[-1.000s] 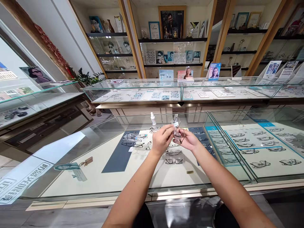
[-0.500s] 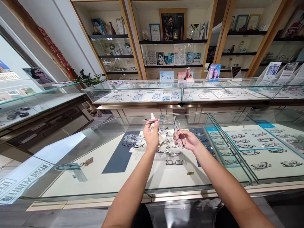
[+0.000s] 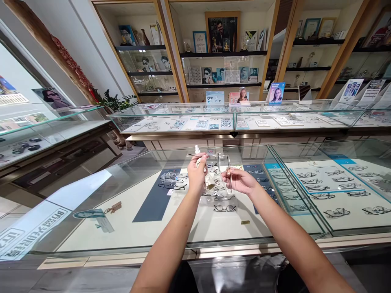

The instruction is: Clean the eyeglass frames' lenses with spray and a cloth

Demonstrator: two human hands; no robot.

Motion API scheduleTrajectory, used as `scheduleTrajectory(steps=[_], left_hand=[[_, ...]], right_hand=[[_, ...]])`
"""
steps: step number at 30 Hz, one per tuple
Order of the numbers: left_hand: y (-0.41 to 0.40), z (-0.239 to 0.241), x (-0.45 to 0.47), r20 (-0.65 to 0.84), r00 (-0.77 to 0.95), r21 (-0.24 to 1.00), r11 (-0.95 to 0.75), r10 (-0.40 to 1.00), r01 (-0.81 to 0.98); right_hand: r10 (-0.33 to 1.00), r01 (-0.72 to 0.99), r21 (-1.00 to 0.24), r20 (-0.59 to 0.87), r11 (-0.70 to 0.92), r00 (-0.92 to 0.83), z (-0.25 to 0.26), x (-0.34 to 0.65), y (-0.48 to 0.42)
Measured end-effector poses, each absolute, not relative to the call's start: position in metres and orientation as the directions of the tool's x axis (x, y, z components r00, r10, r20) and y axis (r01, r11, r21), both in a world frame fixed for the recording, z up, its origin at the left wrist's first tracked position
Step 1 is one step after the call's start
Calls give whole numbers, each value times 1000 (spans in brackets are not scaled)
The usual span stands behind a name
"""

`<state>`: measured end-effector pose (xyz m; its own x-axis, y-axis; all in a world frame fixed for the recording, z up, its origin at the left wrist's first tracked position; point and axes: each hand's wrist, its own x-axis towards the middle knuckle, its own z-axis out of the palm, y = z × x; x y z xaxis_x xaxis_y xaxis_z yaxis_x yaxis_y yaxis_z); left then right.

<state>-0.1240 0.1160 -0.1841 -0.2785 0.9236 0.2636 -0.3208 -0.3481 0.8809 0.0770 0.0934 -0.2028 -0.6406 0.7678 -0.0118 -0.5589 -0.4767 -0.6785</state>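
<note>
A pair of eyeglasses (image 3: 224, 155) with clear lenses is held up over the glass counter, its front turned nearly edge-on. My left hand (image 3: 197, 173) is closed on one thin temple arm, whose dark tip sticks out to the left. On the other side, my right hand (image 3: 240, 180) pinches the frame between thumb and fingers. A white bottle top (image 3: 197, 149) rises just behind my left hand; whether that hand also grips the bottle, I cannot tell. Below the left palm hangs something pale and brownish, too unclear to name.
Beneath the hands is a glass display counter (image 3: 122, 244) with rows of eyeglasses (image 3: 224, 208) inside. A brown tag (image 3: 114, 207) and a small gold plate (image 3: 245, 222) lie in it. Another glass case (image 3: 183, 134) stands beyond, before tall shelves (image 3: 222, 53).
The eyeglasses have turned and shifted slightly left, and the right hand has moved a little left with them. The left hand has barely moved.
</note>
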Motion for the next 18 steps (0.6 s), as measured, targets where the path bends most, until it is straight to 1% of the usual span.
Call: scheduleTrajectory(steps=[4, 7, 10, 14, 18], left_hand=[[112, -183, -121, 230, -217, 888, -296, 949, -353], [109, -179, -120, 210, -177, 890, -263, 961, -372], [106, -176, -119, 194, -115, 903, -223, 974, -367], [104, -174, -118, 108, -23, 922, -109, 994, -371], [99, -173, -117, 96, 138, 924, -37, 986, -380]], right_hand=[[694, -493, -724, 27, -483, -719, -199, 77, 87], [671, -476, -745, 51, -468, -740, -198, 76, 85], [696, -503, -742, 69, -443, -714, -197, 76, 85], [772, -588, -714, 105, -380, -626, -194, 79, 87], [820, -620, -710, 105, -334, -562, -193, 84, 92]])
